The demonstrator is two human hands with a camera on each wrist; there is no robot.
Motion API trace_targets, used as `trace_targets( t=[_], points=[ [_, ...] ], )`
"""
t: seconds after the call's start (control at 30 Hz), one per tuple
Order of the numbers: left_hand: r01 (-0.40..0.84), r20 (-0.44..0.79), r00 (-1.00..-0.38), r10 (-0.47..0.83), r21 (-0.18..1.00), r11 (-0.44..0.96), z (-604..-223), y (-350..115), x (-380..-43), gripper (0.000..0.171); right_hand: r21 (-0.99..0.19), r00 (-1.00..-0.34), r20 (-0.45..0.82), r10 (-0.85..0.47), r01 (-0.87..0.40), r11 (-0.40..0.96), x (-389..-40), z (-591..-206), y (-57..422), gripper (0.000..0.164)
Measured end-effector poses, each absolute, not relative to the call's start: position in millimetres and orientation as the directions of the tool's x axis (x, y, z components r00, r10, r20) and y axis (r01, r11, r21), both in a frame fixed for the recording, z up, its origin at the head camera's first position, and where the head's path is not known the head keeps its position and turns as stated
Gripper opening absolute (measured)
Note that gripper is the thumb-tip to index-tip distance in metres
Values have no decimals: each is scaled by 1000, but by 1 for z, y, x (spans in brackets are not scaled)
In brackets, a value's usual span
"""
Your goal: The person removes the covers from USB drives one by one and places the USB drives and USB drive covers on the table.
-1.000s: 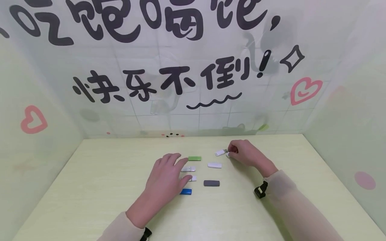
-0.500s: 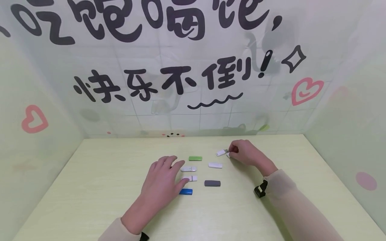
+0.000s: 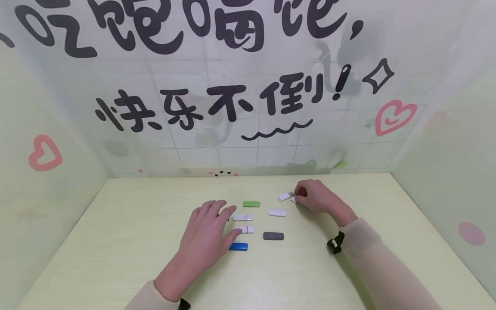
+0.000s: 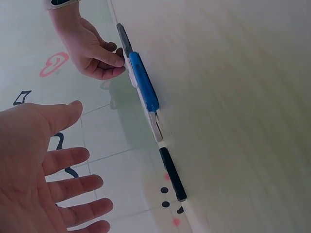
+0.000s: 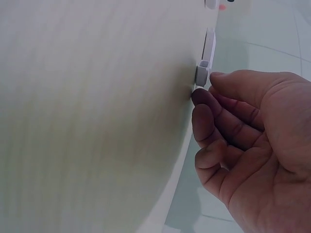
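Note:
At the back right, my right hand [image 3: 315, 196] has its thumb and forefinger at the small white cap [image 3: 293, 199] of a USB stick and appears to pinch it. In the right wrist view the cap [image 5: 202, 73] shows its hollow end beside the fingertips. Next to it lies an uncapped white USB stick [image 3: 284, 196], plug toward the cap. My left hand [image 3: 205, 232] hovers with spread fingers, holding nothing. It partly covers a blue USB stick [image 3: 239, 246], a white one [image 3: 247, 230] and a black one [image 4: 172, 174].
Between the hands lie more USB sticks: a green one [image 3: 251, 204], a white one with a grey band [image 3: 243, 218], a plain white one [image 3: 277, 212] and a dark grey one [image 3: 273, 236]. Printed walls enclose the pale table [image 3: 294, 275] at the back and sides.
My left hand has drawn back a little to the left, uncovering more of the white sticks. The right hand stays almost still at the cap.

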State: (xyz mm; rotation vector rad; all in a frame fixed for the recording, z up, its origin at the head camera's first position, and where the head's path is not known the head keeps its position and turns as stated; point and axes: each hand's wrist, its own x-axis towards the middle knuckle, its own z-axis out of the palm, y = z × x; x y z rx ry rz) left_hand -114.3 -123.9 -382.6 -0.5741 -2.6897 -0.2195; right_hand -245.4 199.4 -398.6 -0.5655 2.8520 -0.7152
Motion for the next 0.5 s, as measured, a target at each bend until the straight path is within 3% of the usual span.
trace_targets(
  t=[0.5],
  points=[
    [433,391,-843,370,85,898,-377,-118,-120,54,-488,-920,-15,-393,-336,806,-234,-388,205,12]
  ],
)
